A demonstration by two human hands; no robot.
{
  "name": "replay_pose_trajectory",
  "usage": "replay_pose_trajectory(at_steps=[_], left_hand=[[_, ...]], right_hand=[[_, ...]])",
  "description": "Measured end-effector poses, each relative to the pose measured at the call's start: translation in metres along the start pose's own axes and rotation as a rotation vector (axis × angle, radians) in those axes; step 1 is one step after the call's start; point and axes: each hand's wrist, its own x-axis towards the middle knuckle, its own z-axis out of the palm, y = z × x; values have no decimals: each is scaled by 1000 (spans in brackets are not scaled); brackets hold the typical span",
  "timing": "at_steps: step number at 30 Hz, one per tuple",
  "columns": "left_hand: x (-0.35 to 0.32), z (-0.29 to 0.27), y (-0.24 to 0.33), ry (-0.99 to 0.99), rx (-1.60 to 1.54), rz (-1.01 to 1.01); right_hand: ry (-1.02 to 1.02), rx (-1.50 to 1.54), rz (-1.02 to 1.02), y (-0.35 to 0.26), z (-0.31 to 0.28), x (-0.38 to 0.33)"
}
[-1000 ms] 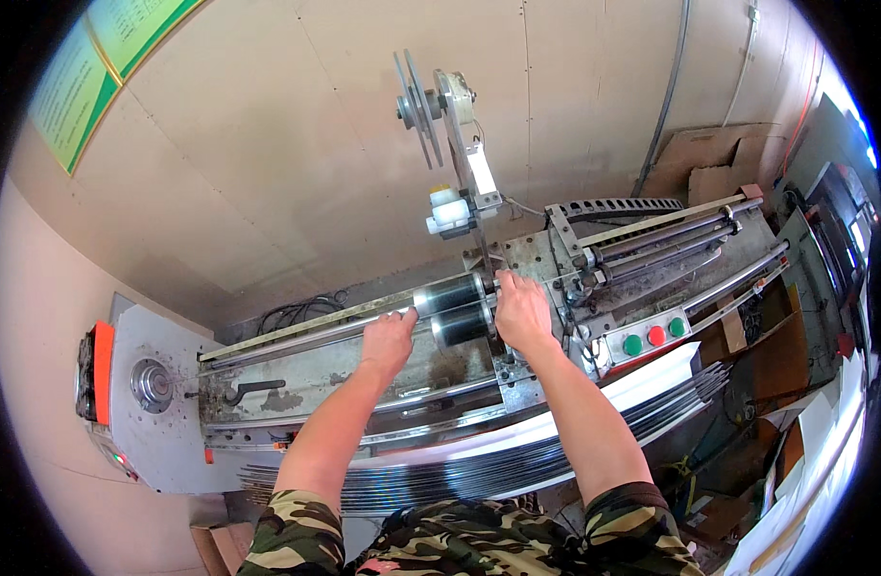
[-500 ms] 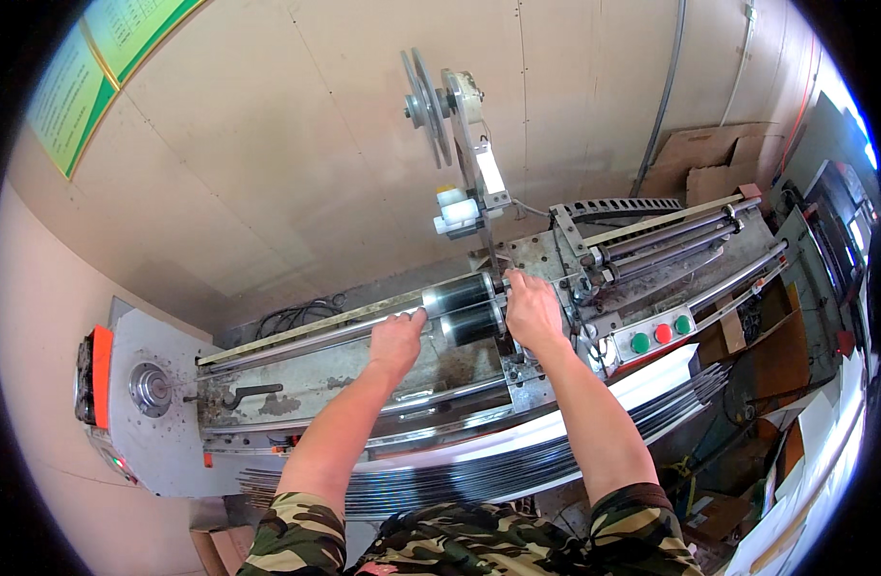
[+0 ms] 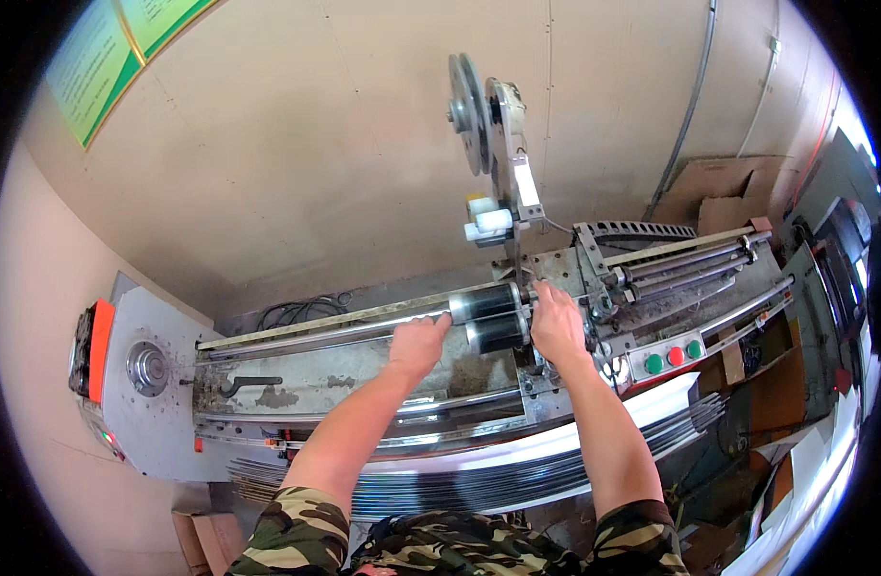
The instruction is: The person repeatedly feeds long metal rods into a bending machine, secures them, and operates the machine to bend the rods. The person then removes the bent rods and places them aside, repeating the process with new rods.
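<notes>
My left hand (image 3: pixel 419 346) is closed, fingertips pinched on a thin metal rod (image 3: pixel 522 312) just left of two dark, shiny cylinders (image 3: pixel 495 334). The rod crosses over the cylinders toward my right hand (image 3: pixel 558 324), whose fingers are also closed around it at the cylinders' right side. The cylinders sit on the carriage (image 3: pixel 546 384) of a long machine with metal rails. Above them rises an arm carrying a grey disc reel (image 3: pixel 470 115) and white plastic parts (image 3: pixel 488 224). Most of the rod beyond my right fingers is hard to make out.
A bundle of thin dark rods (image 3: pixel 498 490) lies along the machine's near side. A button panel (image 3: pixel 666 363) with green and red buttons is at right. At left stands the round chuck (image 3: pixel 146 370); a hook spanner (image 3: pixel 251 384) lies on the bed. Cardboard (image 3: pixel 728 192) leans behind.
The whole view has shifted, so the reel, cylinders and both hands appear farther right. Both hands keep their grip on the rod beside the cylinders.
</notes>
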Motion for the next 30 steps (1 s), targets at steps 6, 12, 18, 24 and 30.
replay_pose_trajectory(at_steps=[6, 12, 18, 24, 30], left_hand=[[0, 3, 0, -35, 17, 3], [1, 4, 0, -4, -11, 10], [0, 10, -7, -8, -2, 42], [-3, 16, -12, 38, 33, 72], [-10, 27, -24, 51, 8, 73]], right_hand=[[37, -6, -34, 3, 4, -2], [31, -17, -44, 2, 4, -2], [61, -22, -68, 2, 4, -3], [91, -26, -88, 6, 9, -3], [67, -8, -58, 7, 8, -5]])
